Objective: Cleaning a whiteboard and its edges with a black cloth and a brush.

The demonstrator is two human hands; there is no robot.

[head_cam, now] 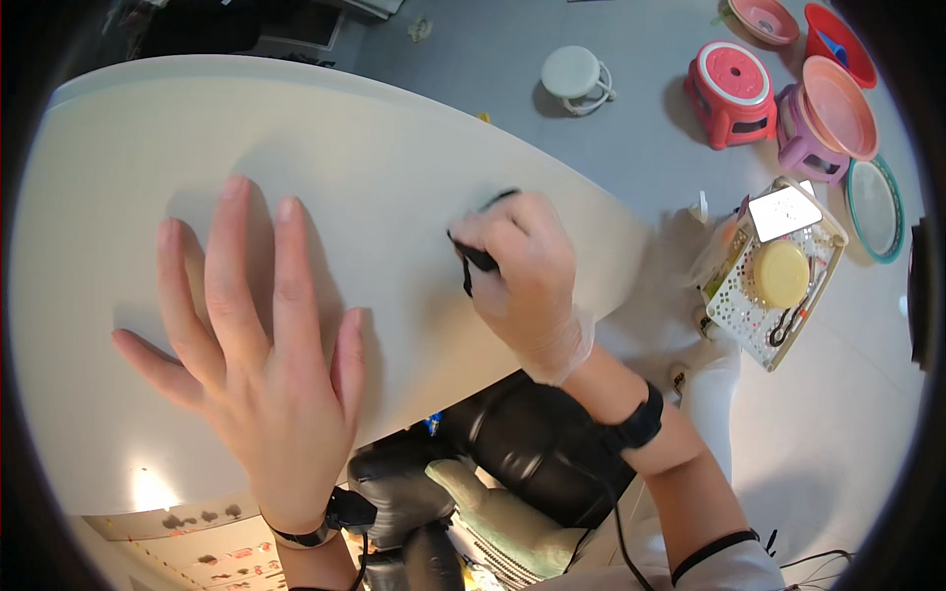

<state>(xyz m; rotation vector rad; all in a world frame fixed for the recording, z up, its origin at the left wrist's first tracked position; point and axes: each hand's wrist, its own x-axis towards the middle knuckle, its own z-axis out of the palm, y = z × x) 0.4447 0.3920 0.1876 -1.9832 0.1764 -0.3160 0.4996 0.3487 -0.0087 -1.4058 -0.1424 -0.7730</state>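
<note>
Bare and palm down, my left hand [277,377] rests on the white tabletop [399,140] with its fingers spread and nothing held. To its right, my right hand [521,273] wears a thin translucent glove and is closed around a black object [477,257], perhaps a cloth or strap; its exact kind is unclear. Parts of the black object stick out by the thumb and above the fingers, close to the tabletop. Each wrist has a black band with a small device, and cables run down from them.
Right of the table, a perforated plastic basket [748,325] holds a yellow-lidded jar [782,274] and small tools. Beyond it are a red stool [735,111], a purple stool [802,151], basins and a white stool [570,72]. A black leather seat [532,443] with a cushion lies below the table edge.
</note>
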